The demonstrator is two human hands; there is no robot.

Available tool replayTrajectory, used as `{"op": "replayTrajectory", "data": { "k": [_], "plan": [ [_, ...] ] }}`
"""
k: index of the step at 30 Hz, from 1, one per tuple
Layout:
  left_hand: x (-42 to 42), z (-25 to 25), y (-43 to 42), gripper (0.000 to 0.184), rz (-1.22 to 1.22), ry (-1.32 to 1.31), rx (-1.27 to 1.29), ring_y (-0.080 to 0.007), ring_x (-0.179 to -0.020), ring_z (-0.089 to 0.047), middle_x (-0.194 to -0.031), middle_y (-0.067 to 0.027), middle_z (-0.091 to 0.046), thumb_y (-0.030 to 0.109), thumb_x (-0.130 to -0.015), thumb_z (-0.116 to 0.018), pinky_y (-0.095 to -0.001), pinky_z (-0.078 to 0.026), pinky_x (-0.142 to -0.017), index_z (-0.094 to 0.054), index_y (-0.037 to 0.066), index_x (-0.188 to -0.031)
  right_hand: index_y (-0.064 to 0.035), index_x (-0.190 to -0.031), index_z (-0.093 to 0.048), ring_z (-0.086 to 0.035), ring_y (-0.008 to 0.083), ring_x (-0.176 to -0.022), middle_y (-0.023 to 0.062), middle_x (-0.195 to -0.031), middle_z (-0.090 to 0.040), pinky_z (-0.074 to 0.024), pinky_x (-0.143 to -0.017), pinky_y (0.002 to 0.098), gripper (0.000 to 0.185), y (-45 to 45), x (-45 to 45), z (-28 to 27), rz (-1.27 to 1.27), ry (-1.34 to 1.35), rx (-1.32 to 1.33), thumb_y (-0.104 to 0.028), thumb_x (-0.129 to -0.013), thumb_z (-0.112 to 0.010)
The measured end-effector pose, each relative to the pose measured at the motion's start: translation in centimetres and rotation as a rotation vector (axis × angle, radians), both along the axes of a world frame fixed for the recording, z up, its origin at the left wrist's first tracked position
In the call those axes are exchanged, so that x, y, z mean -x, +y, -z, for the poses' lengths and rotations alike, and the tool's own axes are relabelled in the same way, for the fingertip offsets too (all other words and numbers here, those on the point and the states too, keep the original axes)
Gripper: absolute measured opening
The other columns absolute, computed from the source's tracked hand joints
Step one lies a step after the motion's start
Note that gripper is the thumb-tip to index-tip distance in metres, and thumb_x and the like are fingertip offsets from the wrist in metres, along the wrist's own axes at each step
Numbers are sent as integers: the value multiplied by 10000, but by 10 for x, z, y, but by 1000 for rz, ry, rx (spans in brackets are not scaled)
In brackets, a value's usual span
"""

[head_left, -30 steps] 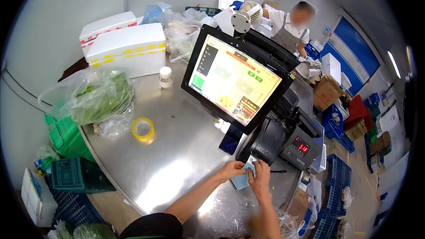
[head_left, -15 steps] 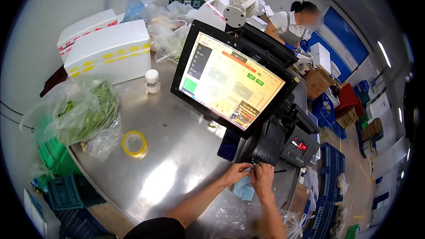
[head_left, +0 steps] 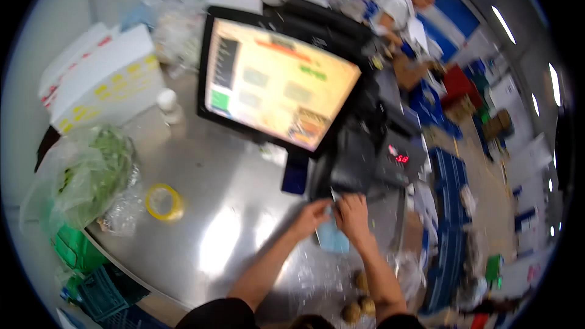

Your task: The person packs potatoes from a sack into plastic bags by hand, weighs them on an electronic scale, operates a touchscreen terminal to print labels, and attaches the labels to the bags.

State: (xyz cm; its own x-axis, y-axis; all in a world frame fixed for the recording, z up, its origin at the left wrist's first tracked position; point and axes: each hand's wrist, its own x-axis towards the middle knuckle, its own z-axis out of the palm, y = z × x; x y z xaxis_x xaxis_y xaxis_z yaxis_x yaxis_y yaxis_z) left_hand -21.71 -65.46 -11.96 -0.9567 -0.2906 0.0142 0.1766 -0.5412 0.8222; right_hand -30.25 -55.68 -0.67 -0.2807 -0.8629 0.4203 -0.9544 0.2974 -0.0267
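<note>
My left hand [head_left: 313,218] is closed in a pinch at the left edge of a light-blue strip of label paper [head_left: 332,239]. Beside it, my right hand [head_left: 353,218] has its fingers bent over the strip's upper right part. Both hands are just in front of a black printer [head_left: 353,161], where a small pale piece shows above the fingers. The strip hangs down below the hands over the metal table. Motion blur hides the exact grip of the fingertips.
A lit touchscreen [head_left: 277,85] stands behind the hands, with a dark phone [head_left: 295,175] below it. Yellow tape [head_left: 163,201], bagged greens [head_left: 100,170] and foam boxes [head_left: 109,76] are left. Round brown potato-like things [head_left: 352,312] lie near me. A co-worker [head_left: 399,15] stands at the back.
The camera view has shifted. My hands have moved slightly apart, and the blue strip now hangs flatter and more spread out. Round brown things have come into view at the bottom.
</note>
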Motion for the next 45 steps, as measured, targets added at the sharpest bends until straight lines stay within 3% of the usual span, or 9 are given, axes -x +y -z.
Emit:
{"op": "replayTrajectory", "data": {
  "k": [4, 13, 23, 45],
  "plan": [
    [-1, -17, -9, 450, 63, -40, -105, -150, -1043, -538, -1152, -93, -569, -23, -822, -569, -281, -421, -922, -459, -36, -1258, -19, -884, -583, -541, 271, -874, 102, -902, -567, -390, -802, 397, 193, 8, 1, -19, 89, -54, 83, -37, -697, -629],
    [-11, -12, -1, 380, 106, -107, -54, -130, -964, -557, -1056, -74, -604, 4, -810, -538, -266, -427, -876, -527, -33, -1189, -28, -925, -592, -542, 272, -883, 97, -918, -567, -395, -803, 396, 231, 34, -13, 1, 148, -120, 110, -68, -708, -661],
    [-9, -10, 4, 360, 85, -173, -17, -126, -910, -565, -1007, -72, -623, 55, -819, -552, -262, -440, -839, -560, -27, -1170, -25, -920, -600, -547, 277, -855, 108, -909, -575, -388, -776, 385, 244, 71, -30, 30, 375, -164, 242, -39, -690, -680],
    [-6, -13, 5, 301, 37, -177, -19, -117, -899, -576, -1002, -64, -629, -3, -827, -570, -254, -448, -838, -576, -38, -1126, -49, -916, -598, -540, 253, -811, 74, -875, -556, -385, -739, 386, 242, 42, -31, 30, 272, -129, 315, -75, -689, -678]
  ]
}}
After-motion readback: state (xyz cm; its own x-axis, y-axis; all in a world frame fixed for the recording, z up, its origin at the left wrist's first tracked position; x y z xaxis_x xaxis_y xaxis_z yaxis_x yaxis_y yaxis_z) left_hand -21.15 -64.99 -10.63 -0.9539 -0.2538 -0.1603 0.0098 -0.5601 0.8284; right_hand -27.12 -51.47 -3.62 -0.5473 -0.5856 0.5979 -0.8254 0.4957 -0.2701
